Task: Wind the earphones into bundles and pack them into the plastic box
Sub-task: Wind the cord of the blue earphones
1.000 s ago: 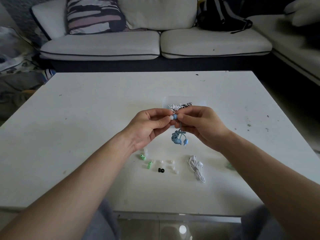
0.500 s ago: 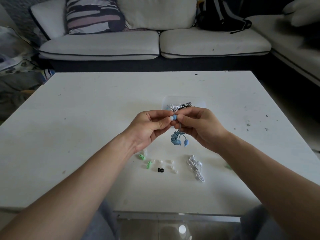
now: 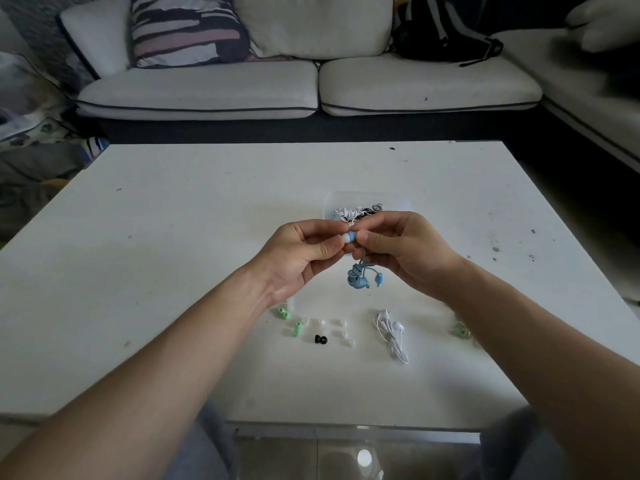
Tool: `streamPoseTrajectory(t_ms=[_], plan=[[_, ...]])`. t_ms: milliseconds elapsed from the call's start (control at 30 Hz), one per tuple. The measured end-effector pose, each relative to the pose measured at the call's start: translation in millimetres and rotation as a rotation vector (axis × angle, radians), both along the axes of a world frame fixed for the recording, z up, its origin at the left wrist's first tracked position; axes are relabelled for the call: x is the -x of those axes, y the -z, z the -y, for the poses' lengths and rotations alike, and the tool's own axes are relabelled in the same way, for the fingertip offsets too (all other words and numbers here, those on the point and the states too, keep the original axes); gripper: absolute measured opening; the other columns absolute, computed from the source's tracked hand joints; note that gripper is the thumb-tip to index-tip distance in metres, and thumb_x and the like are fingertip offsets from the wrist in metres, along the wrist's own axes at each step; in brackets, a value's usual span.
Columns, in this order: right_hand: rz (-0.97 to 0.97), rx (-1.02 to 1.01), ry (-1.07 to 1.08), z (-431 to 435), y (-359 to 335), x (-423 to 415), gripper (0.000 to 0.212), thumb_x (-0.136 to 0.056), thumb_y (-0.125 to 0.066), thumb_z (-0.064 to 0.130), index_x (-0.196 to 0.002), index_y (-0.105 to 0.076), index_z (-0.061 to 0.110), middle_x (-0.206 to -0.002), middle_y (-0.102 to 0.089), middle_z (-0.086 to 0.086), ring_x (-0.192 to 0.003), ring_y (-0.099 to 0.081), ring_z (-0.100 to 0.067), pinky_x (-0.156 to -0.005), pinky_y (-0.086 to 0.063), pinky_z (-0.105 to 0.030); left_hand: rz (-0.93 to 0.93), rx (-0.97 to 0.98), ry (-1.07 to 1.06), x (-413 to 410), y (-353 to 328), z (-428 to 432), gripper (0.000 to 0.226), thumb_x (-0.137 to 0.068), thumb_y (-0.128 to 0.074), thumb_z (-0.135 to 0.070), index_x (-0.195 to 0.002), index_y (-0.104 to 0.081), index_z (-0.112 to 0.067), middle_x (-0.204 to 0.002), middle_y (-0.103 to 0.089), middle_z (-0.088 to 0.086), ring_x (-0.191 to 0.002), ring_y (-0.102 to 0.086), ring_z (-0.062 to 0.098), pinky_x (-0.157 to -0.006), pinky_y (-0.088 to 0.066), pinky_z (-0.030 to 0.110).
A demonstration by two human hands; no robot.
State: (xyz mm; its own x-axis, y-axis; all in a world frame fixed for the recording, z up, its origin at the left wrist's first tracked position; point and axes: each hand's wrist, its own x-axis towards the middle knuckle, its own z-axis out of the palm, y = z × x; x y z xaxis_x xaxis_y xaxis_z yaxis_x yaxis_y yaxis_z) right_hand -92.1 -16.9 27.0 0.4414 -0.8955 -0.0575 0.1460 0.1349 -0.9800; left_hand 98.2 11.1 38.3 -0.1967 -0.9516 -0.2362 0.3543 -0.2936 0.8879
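Nearest of all, two bare forearms reach forward over the white worktop (image 3: pixel 173 237), and grey-clad knees show below its near edge. Just beyond the forearms, on the worktop, lies a scatter of small ear tips: green ones (image 3: pixel 284 312), a black one (image 3: pixel 320 339) and several pale ones (image 3: pixel 338 322). To the right of the black tip lies a loosely wound white earphone bundle (image 3: pixel 391 332), and further right, half hidden by the right forearm, something green that is too blurred to name.

Above that scatter, both hands meet in the air. The left hand (image 3: pixel 298 258) has its grip closed, thumb and fingertips pinched on the pale tip of a blue earbud (image 3: pixel 349 236); the right hand (image 3: pixel 405 251) is likewise closed, pinching the blue body of the same bud (the two grips touch end to end). From the bud a blue cable hangs down into a small wound blue earphone bundle (image 3: pixel 358 279), with a second bud dangling just beside it, clear of the worktop.

Directly behind the hands sits the clear plastic box (image 3: pixel 367 197), on the worktop, holding white and black earphone bundles (image 3: pixel 360 212) partly hidden by the fingers.

Beyond the worktop's far edge stands a white sofa (image 3: pixel 311 91) with a striped cushion (image 3: pixel 187 32) and a black bag (image 3: pixel 446 29).
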Motion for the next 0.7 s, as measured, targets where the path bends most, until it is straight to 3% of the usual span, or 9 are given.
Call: streamPoseTrajectory(t_ms=[267,433,533,700], plan=[[-0.015,-0.025,-0.048,-0.1,0.5,0.1,0.014,-0.080,-0.069,0.012,-0.091,-0.072,0.004,-0.089,-0.072,-0.020,-0.075,-0.068,-0.023,-0.074,-0.057,-0.030,0.035,-0.004,0.024,-3.0,4.8,0.4,0.018,-0.068,-0.072,-0.004,-0.083,-0.074,-0.012,-0.084,-0.074,0.008,-0.075,-0.072,0.018,-0.068,-0.057,0.021],[0.034,-0.105,-0.048,-1.8,-4.5,-0.7,0.008,-0.090,-0.062,0.006,-0.096,-0.066,0.002,-0.082,-0.071,-0.011,-0.074,-0.070,-0.021,-0.072,-0.056,-0.027,0.088,-0.009,0.030,-2.5,4.3,1.9,0.020,-0.075,-0.072,-0.013,-0.095,-0.072,-0.012,-0.088,-0.071,0.004,-0.080,-0.069,0.018,-0.065,-0.055,0.022],[0.071,-0.161,-0.003,-1.6,-6.2,-2.3,0.011,-0.096,-0.056,0.004,-0.093,-0.066,0.006,-0.083,-0.069,-0.009,-0.076,-0.068,-0.019,-0.073,-0.054,-0.027,0.205,-0.027,0.029,-1.9,3.4,1.7,0.022,-0.091,-0.064,-0.026,-0.108,-0.070,-0.013,-0.093,-0.071,0.002,-0.079,-0.066,0.014,-0.066,-0.052,0.023],[0.162,-0.235,0.129,0.0,-6.0,-4.4,0.014,-0.099,-0.053,0.006,-0.094,-0.066,0.008,-0.081,-0.070,-0.005,-0.077,-0.068,-0.016,-0.070,-0.053,-0.024,0.448,-0.101,-0.044,4.1,9.6,3.2,0.013,-0.099,-0.055,-0.023,-0.097,-0.066,-0.016,-0.085,-0.068,0.002,-0.073,-0.063,0.017,-0.063,-0.049,0.025]])
